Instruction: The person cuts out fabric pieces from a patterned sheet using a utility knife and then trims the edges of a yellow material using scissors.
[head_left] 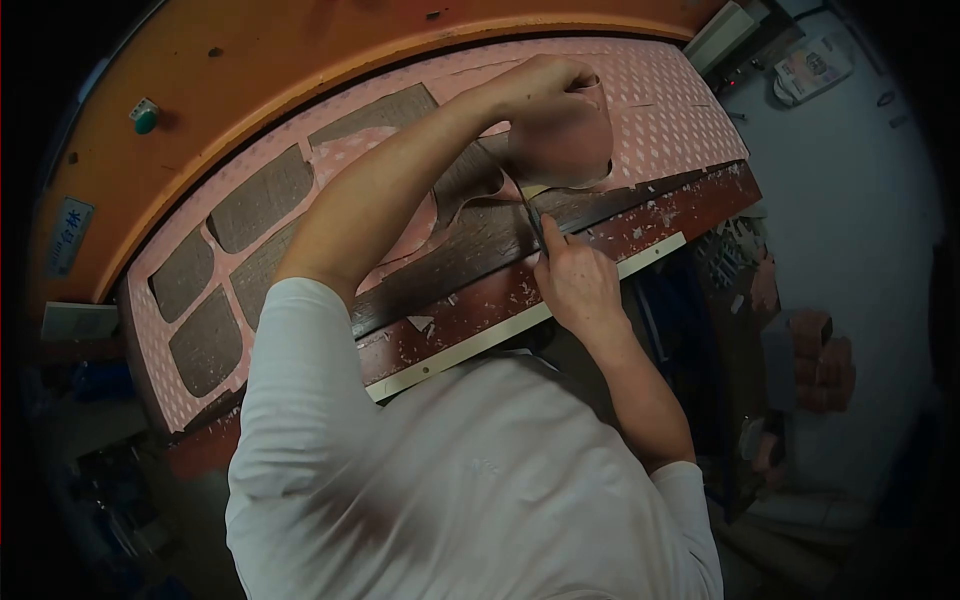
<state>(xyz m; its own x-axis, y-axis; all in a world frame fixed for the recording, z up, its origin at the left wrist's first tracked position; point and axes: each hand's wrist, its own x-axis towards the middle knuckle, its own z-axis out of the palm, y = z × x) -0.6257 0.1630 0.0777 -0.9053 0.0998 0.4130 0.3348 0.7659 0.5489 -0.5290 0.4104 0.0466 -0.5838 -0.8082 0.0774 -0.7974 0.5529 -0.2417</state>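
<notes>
My left hand reaches across to the far side of the bench, fingers closed on the upper edge of a pink cut piece that it lifts off the board. My right hand is closed around a slim dark tool, index finger stretched along it; whether it is a knife or something else I cannot make out. The tool's tip points at the lower left of the lifted piece. Below lies a pink sheet with white marks, with several rounded openings cut in it that show the brown board.
An orange machine body with a green button curves along the back. White scraps litter the dark red bench front, edged by a pale metal strip. Pink stacked pieces stand at the right.
</notes>
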